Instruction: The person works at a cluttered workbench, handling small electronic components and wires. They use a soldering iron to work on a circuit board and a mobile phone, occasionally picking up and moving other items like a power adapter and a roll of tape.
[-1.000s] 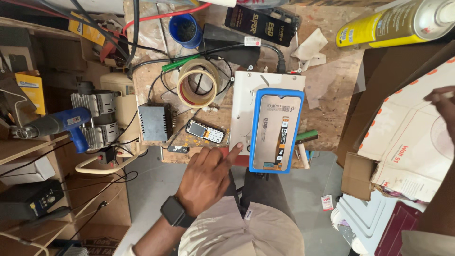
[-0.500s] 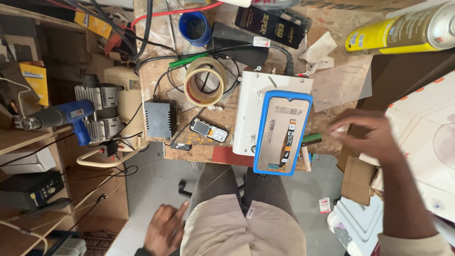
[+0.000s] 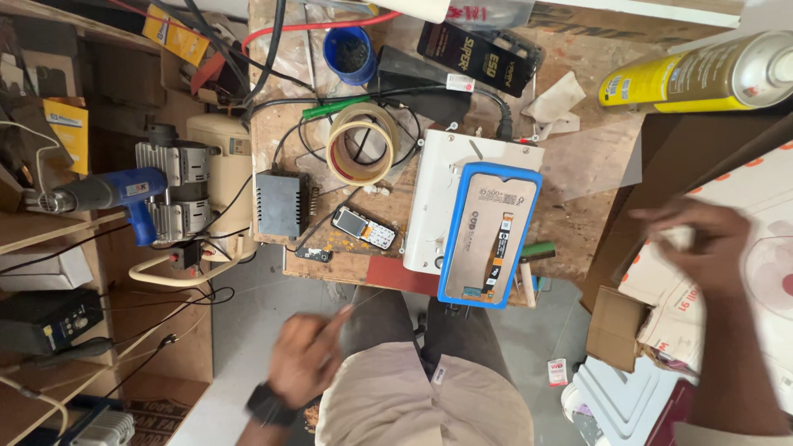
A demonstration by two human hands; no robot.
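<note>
Wooden bench: tape roll, small phone, blue cup, possibly transformer.

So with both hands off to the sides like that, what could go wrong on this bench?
The blue-framed phone screen overhangs the workbench edge above the lap, so a knee bump might tip it off. The right hand reaches over the cardboard boxes, away from it. Loose cables near the tape roll could snag the left hand.

Tape roll, small keypad phone, blue cup, yellow spray can, blue heat gun.
</note>
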